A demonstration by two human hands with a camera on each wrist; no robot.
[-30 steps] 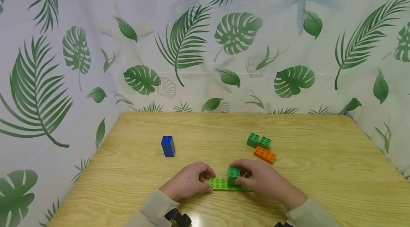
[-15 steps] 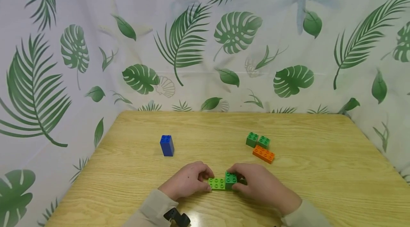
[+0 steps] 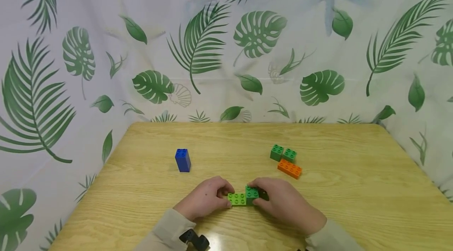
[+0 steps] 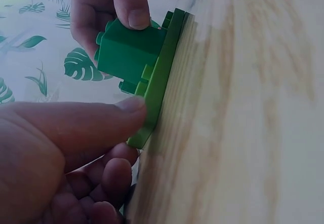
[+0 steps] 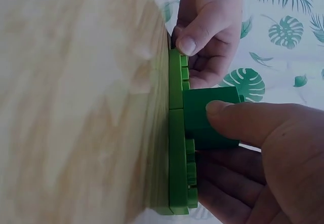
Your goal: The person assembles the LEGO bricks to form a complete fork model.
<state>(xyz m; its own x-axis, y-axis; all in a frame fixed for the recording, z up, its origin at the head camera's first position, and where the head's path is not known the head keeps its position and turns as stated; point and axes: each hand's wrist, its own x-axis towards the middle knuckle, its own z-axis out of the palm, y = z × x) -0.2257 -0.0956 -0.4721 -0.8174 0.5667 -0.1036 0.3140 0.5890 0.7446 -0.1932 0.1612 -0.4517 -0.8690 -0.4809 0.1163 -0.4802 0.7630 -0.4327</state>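
Observation:
My left hand (image 3: 205, 200) pinches the left end of a light green toy building plate (image 3: 236, 199) between thumb and fingers. On the plate stands a darker green square building block (image 3: 252, 196), gripped by my right hand (image 3: 284, 203) with the thumb on its near side. In the right wrist view the block (image 5: 210, 125) sits across a seam between two plate pieces (image 5: 175, 160) lying end to end. From the left wrist the block (image 4: 129, 51) looks seated against the studs. The plate's right part is hidden behind my right hand in the head view.
A tall blue block (image 3: 183, 161) stands upright at the left on the wooden table (image 3: 148, 137). Two green blocks (image 3: 277, 153) and an orange block (image 3: 289, 168) lie grouped at the back right. A leaf-print cloth (image 3: 212, 46) hangs behind the table.
The green block in my right hand has shifted slightly left and down on the light green plate. My left hand keeps its hold at the plate's end. The head view has shifted slightly.

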